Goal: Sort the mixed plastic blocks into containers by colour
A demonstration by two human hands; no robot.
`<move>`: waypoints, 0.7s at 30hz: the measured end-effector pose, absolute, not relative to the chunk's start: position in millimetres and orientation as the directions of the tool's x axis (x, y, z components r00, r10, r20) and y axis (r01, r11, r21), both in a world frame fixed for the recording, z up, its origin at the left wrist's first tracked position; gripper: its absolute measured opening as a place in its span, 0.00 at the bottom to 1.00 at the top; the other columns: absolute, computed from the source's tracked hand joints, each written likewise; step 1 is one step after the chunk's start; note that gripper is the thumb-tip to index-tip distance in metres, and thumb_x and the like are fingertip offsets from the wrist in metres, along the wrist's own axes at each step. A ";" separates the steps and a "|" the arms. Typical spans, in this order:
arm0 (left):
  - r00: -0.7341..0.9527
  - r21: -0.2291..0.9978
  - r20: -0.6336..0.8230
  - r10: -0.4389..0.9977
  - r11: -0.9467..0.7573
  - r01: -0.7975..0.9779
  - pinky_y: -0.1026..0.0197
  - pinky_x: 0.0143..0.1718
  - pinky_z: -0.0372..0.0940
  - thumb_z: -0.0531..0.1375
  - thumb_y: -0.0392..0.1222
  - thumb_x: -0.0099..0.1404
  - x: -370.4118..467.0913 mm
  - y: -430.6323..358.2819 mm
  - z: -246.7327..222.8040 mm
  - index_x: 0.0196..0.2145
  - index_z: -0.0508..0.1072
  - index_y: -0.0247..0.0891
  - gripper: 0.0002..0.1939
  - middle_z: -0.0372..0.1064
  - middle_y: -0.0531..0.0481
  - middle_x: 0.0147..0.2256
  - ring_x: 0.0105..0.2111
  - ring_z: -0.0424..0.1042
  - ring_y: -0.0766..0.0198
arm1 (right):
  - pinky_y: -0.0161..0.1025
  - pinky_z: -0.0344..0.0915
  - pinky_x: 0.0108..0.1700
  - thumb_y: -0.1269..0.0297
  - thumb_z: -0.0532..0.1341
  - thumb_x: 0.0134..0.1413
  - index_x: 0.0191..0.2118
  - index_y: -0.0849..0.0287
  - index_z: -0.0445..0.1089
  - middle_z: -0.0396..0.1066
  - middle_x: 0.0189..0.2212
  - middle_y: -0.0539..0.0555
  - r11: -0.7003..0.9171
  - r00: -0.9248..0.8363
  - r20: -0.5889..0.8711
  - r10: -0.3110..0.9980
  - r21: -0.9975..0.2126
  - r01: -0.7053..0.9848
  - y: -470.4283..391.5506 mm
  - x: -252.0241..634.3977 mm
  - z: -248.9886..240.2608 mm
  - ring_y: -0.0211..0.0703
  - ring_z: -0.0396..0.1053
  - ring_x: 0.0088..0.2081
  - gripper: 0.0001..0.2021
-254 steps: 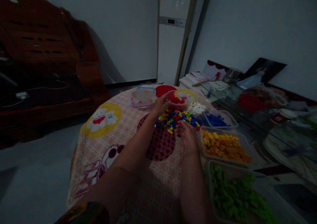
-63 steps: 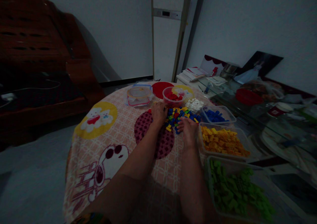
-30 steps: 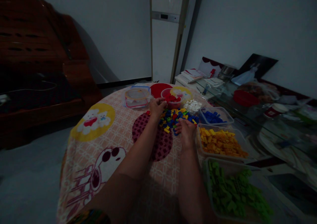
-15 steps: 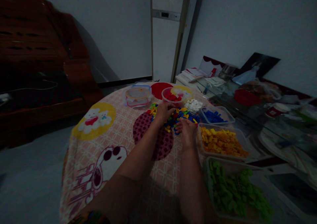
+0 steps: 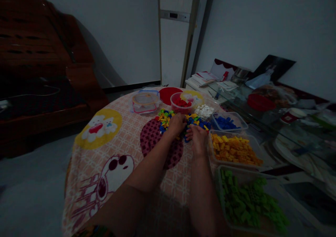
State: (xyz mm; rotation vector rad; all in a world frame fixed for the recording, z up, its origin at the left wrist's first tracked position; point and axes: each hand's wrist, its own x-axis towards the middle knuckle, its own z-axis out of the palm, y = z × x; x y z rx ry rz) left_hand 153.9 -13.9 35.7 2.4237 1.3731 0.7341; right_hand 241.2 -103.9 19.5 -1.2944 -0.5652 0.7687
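Observation:
A pile of mixed small bricks (image 5: 165,117), yellow, blue, green and red, lies on the patterned tablecloth (image 5: 105,169). My left hand (image 5: 177,122) is over the middle of the pile, its fingertips hidden among the bricks. Just right of it, my right hand (image 5: 196,134) rests at the pile's near right edge with curled fingers; what they hold, if anything, is too small to name. Behind the pile stand a round tub of red bricks (image 5: 182,103) and a heap of white bricks (image 5: 204,111).
Along the right are tubs of blue bricks (image 5: 226,123), yellow bricks (image 5: 233,149) and green bricks (image 5: 249,198). Stacked clear containers (image 5: 145,102) stand at the back left. A cluttered glass table (image 5: 236,104) adjoins on the right.
My left hand has shifted slightly right and nearer, uncovering more of the pile's left part. My right hand stays almost in place.

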 end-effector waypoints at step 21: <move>0.088 0.953 0.201 0.976 -0.174 -0.247 0.61 0.39 0.69 0.66 0.39 0.52 143.0 14.2 38.4 0.32 0.77 0.35 0.09 0.77 0.50 0.29 0.31 0.74 0.63 | 0.31 0.59 0.14 0.55 0.62 0.45 0.29 0.60 0.73 0.70 0.18 0.47 0.083 0.624 -0.061 0.779 -0.976 -0.199 -103.2 240.5 18.8 0.35 0.65 0.15 0.12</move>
